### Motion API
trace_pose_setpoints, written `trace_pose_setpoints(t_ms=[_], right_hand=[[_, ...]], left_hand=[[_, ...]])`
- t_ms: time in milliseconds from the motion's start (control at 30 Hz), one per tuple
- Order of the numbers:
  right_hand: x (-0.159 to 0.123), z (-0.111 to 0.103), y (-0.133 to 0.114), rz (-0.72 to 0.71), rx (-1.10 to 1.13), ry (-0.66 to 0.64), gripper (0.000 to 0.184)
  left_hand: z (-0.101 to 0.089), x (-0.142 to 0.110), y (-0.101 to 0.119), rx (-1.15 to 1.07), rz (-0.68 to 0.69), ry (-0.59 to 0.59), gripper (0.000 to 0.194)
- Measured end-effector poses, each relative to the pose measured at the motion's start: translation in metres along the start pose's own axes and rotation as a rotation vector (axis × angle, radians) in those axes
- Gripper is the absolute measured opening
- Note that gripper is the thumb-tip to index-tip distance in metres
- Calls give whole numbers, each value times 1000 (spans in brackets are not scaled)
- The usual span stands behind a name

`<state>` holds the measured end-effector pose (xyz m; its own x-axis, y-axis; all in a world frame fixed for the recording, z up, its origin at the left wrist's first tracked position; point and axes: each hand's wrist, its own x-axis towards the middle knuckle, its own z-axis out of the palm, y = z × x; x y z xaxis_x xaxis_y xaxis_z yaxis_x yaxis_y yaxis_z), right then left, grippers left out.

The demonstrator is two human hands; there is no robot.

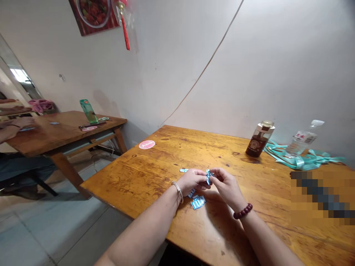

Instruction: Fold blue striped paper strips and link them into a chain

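Observation:
My left hand (192,180) and my right hand (226,183) meet over the wooden table (144,173). Both pinch a small blue and white striped piece (208,176) between their fingertips. A silver bangle is on my left wrist and a dark red bead bracelet on my right. Under my hands lie more of the blue striped pieces (198,202). One further small piece (183,170) lies just beyond my left hand.
A brown bottle (259,139), a clear plastic bottle (303,140) and teal ribbon (301,159) stand at the far right by the wall. A pink round sticker (146,144) lies near the table's far left edge. Another person's arm (12,127) rests on a second table (58,133) bearing a green bottle (88,111).

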<state>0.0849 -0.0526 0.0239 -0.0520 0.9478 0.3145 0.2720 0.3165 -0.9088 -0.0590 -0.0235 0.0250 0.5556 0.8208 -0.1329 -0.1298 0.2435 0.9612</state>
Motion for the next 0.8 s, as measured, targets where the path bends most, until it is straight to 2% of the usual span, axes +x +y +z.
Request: trace_pose_setpoints(t_ms=[433, 667, 800], right_hand=[[0, -5, -6, 52, 19, -16, 28], [3, -9, -2, 203, 144, -6, 28], [3, -9, 0, 210, 159, -60, 33]], left_hand=[[1, -3, 2, 29, 10, -41, 30], [0, -2, 0, 50, -41, -35, 23], [0, -3, 1, 59, -56, -24, 22]])
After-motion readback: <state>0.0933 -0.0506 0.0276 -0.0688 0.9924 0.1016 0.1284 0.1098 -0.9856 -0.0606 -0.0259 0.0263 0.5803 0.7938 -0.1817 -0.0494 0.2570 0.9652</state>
